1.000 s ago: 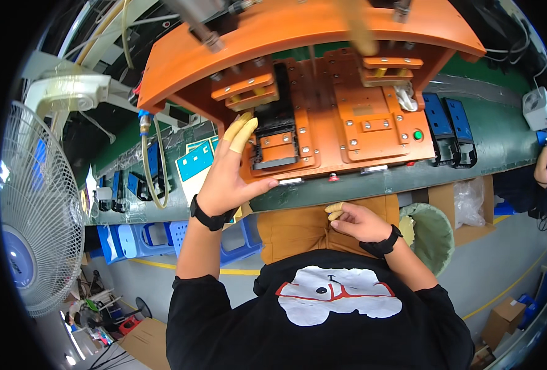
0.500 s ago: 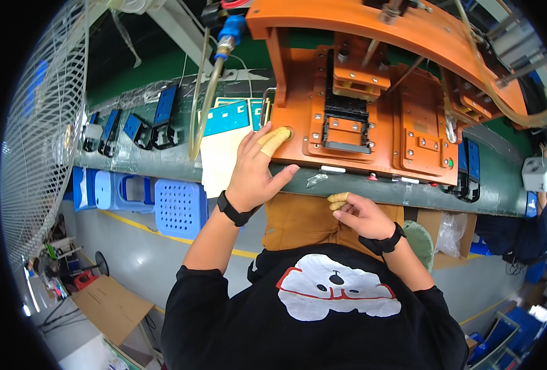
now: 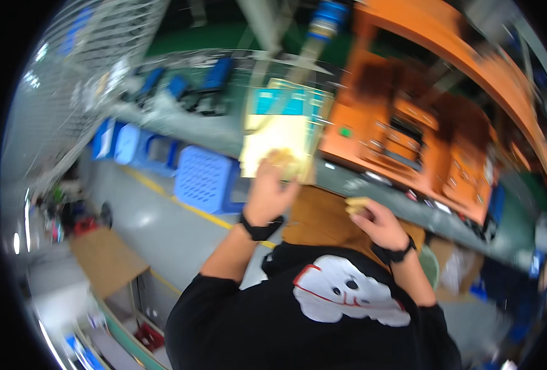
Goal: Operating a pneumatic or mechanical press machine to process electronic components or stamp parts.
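My left hand [image 3: 272, 192] is over the pale yellow backing sheet [image 3: 262, 137] at the bench's front edge. Its covered fingertips are smeared by motion but reach forward, with the thumb apart; no object shows in it. Teal stickers [image 3: 279, 102] sit on the sheet's far part. My right hand [image 3: 381, 226] is in front of my body, below the bench edge. Its fingers, in yellowish finger covers, curl in close to the thumb, and nothing shows between them. To the right of the sheets stands an orange press fixture [image 3: 353, 137], with a green button [image 3: 345, 132] at its near left corner.
Several black and blue parts [image 3: 215, 80] lie on the green bench at the left. Blue plastic stools [image 3: 202, 179] stand under it. A white fan guard [image 3: 88, 92] rises at far left. A hose with a blue fitting [image 3: 327, 18] hangs beside the press.
My left hand has left the button at the press's corner and moved left and nearer, onto the sheets. My right hand stays near my body. The view has swung left and blurred.
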Demonstrator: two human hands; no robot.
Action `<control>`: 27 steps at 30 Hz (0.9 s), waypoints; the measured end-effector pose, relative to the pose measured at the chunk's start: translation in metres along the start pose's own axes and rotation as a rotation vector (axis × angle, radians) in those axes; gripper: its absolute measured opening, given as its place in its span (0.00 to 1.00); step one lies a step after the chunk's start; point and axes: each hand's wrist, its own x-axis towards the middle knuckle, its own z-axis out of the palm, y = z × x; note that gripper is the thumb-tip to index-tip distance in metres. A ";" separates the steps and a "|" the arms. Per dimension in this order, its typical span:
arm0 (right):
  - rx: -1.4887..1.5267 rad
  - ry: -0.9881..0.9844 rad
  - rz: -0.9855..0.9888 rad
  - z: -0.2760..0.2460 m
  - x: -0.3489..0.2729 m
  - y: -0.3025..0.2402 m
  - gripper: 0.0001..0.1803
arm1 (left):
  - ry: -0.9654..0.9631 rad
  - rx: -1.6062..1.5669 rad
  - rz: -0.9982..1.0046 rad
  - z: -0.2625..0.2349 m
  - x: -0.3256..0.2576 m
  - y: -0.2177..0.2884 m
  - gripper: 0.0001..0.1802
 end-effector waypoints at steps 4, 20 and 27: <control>0.018 0.019 0.033 0.007 0.008 0.003 0.19 | 0.128 -0.134 -0.081 -0.002 0.006 0.008 0.13; 0.761 -0.159 -0.207 0.042 0.019 -0.028 0.48 | 0.052 -0.486 0.282 -0.015 -0.021 0.127 0.07; 1.073 -0.155 0.037 0.036 0.001 -0.033 0.23 | -0.245 -0.337 0.420 0.018 -0.050 0.151 0.23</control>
